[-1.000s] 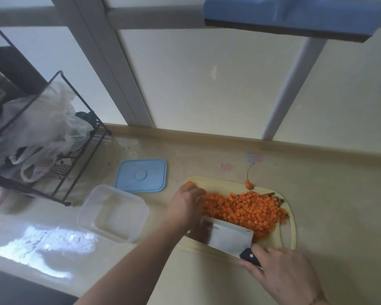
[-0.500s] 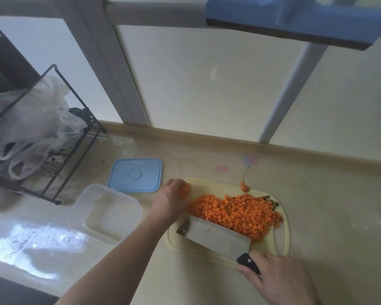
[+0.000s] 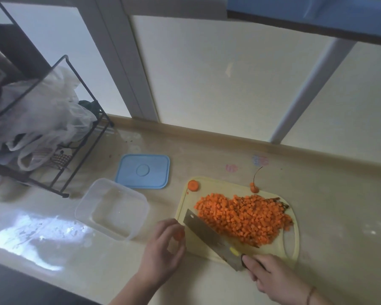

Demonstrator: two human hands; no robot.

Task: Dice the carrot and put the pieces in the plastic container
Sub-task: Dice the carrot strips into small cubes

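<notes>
A person is working at a pale kitchen counter [image 3: 330, 219], where a heap of diced carrot [image 3: 243, 219] is lying across the middle of a yellow cutting board [image 3: 291, 249]. The right hand [image 3: 273, 279] is gripping the dark handle of a cleaver [image 3: 209, 235], fingers curled round it, with the broad blade lying at a slant along the heap's near-left edge. The left hand [image 3: 163, 249] is hovering at the board's near-left corner, pinching a small carrot piece [image 3: 179, 234] between thumb and fingertips, just beside the blade's tip. 1 round carrot slice [image 3: 193, 185] is sitting on the board's far-left corner, apart from the heap, and a carrot tip with a thin root tail [image 3: 254, 187] is resting at the board's far edge. The clear plastic container [image 3: 112, 209] is standing open to the left of the board, near the left hand, with no carrot pieces showing inside it. Its blue lid [image 3: 143, 171] is lying flat on the counter just behind it. At far left, a black wire rack [image 3: 75, 137] is holding crumpled plastic bags [image 3: 42, 113].
</notes>
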